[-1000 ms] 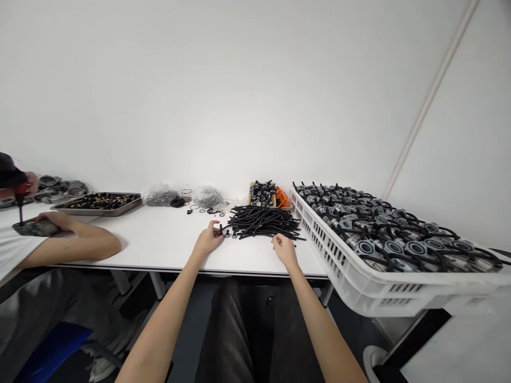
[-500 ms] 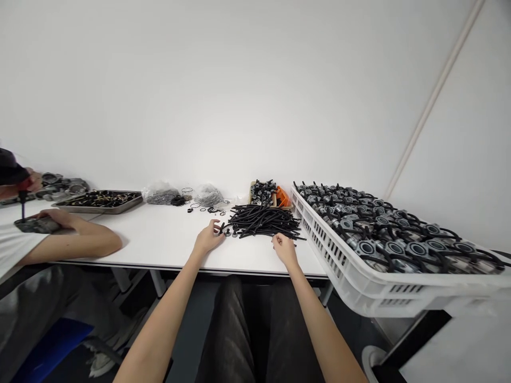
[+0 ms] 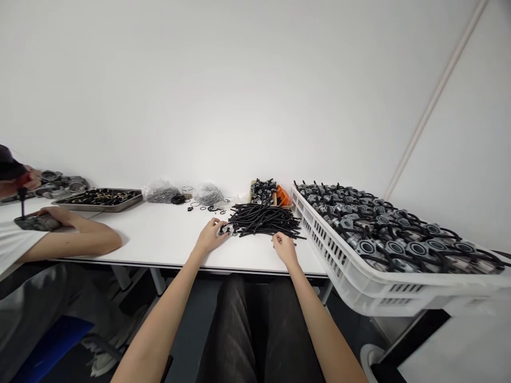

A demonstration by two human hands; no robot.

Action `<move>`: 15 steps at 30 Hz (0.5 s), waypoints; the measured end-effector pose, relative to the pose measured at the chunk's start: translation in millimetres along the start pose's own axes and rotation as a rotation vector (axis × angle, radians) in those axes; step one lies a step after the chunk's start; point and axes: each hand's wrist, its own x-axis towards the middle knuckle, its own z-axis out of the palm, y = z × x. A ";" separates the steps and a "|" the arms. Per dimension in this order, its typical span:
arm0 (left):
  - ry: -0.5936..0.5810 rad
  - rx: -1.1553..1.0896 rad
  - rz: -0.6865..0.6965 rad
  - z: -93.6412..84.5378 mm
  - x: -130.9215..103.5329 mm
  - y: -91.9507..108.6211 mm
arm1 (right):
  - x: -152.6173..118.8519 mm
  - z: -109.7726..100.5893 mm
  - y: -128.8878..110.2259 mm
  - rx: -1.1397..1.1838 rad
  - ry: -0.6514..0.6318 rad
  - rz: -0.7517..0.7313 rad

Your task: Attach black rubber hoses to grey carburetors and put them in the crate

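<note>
On the white table (image 3: 159, 234), my left hand (image 3: 211, 237) has its fingers apart and curved around small black-and-grey fittings (image 3: 228, 230). It may be touching one of them. To its right lies a loose pile of short black rubber hoses (image 3: 263, 218). My right hand (image 3: 284, 248) is at the near edge of this pile with its fingers closed in a pinch. What they hold, if anything, is hidden; a dark hose end shows just beside the hand.
A white crate (image 3: 359, 290) of metal parts with black hoses stands at the right. Behind the hose pile are a box of fittings (image 3: 262, 190) and an orange container (image 3: 283, 196). Clear bags (image 3: 208, 194) and a metal tray (image 3: 131, 202) lie leftward. A co-worker's arm (image 3: 91, 236) rests at far left.
My left hand has moved slightly right, closer around the small fittings. My right hand has stayed almost still by the hoses.
</note>
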 end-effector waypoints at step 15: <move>-0.046 0.071 -0.029 0.0 -2.7 5.0 | 0.9 1.0 1.2 0.001 -0.005 0.007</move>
